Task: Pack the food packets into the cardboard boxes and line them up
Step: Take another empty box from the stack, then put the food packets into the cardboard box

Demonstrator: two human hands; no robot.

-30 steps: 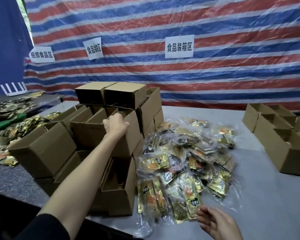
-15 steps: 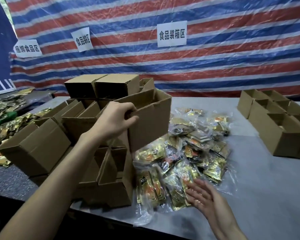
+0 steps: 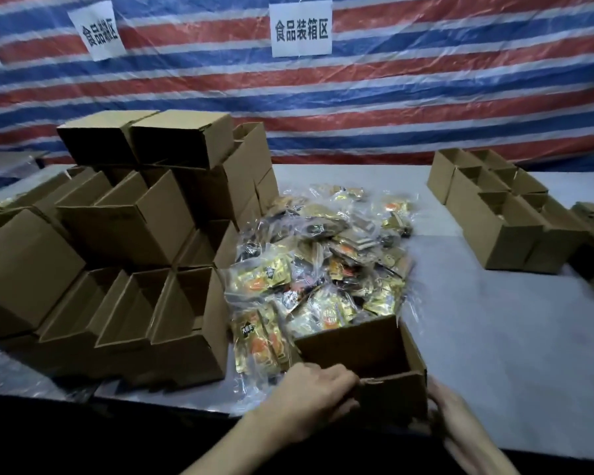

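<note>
We have one open brown cardboard box point(image 3: 354, 347) standing mouth-up at six o'clock on the grey worktop point(image 3: 494, 337), right at its near edge, with both hands on it. Our left hand point(image 3: 309, 395) meets its near wall at the seven o'clock corner, fingers point(image 3: 343, 378) curled over the rim and pinching the card. Our right hand point(image 3: 460, 426) lies against the five o'clock corner, blurred, so we cannot tell whether its fingers wrap the wall or only press flat on it. Holding it from two sides, we judge, squares the box and stops it sliding while it is placed for filling. The heap of gold-and-orange food packets in clear plastic wrap point(image 3: 323, 269) lies at twelve o'clock, touching the box's far wall, so the reach from heap to box is short. At nine to ten o'clock a stack of empty brown cardboard boxes point(image 3: 134, 234) rises in tiers, some tipped on their sides, a ready supply. At two o'clock, well apart from the heap, a double row of open brown boxes point(image 3: 501, 221) stands wall to wall, which we take for the line-up this box will join.
</note>
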